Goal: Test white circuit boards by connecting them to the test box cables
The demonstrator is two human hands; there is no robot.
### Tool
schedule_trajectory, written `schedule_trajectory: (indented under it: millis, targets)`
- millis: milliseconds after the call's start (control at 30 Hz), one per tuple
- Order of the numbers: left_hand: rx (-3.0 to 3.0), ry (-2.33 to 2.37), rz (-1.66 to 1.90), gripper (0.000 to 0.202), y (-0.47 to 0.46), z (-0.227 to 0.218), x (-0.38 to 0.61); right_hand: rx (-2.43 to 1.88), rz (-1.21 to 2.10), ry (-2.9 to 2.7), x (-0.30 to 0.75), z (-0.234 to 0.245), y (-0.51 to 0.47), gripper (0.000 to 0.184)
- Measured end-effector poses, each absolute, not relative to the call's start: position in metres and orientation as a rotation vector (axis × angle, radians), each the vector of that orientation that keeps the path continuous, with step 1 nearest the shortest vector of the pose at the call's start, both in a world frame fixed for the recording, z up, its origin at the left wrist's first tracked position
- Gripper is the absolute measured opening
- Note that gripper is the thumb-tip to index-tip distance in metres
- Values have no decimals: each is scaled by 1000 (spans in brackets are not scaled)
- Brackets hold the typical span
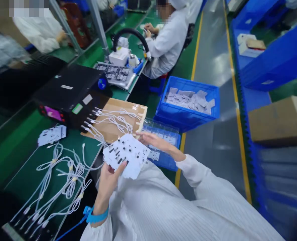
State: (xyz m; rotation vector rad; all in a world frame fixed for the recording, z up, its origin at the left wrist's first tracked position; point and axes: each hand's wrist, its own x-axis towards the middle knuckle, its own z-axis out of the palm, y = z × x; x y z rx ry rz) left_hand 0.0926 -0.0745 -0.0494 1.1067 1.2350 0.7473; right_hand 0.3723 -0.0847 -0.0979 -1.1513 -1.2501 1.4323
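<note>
Our left hand (107, 183) grasps the white board (128, 154) near-left; right hand (158, 141) by its far-right edge, grip we can't tell.

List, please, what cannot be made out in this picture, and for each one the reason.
All in the head view:
White board: its underside is turned away from the camera.
Left hand: fingers mostly hidden behind the board.
Cardboard: its writing is too small and blurred.
Black box: its lit display is blurred.
Blue bin: lower pieces are covered by upper ones.
</note>
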Motion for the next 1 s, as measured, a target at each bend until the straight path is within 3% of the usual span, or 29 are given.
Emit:
schedule_trajectory:
  millis: [100,233,333,467,600,767,1000]
  targets:
    - [1129,1181,457,78,-97,-60,98,-1006,1770,-789,349,-119,-161,64]
    - [1141,1049,165,66,-120,-88,111,-902,1761,-262,308,-163,-235,69]
    - [1135,1021,46,71,-134,-113,114,-871,1694,-78,292,-196,-269,65]
    - [1218,1090,9,87,-141,-134,103,-1045,1508,138,309,-250,-308,64]
    - [1329,1084,-19,72,-124,-136,81,-1359,1270,341,356,-326,-341,58]
    - [1316,1203,143,68,-93,-134,60,-1550,1199,453,402,-417,-351,45]
    - [1286,1296,195,65,-86,-140,58,-1671,1199,479,415,-482,-346,31]
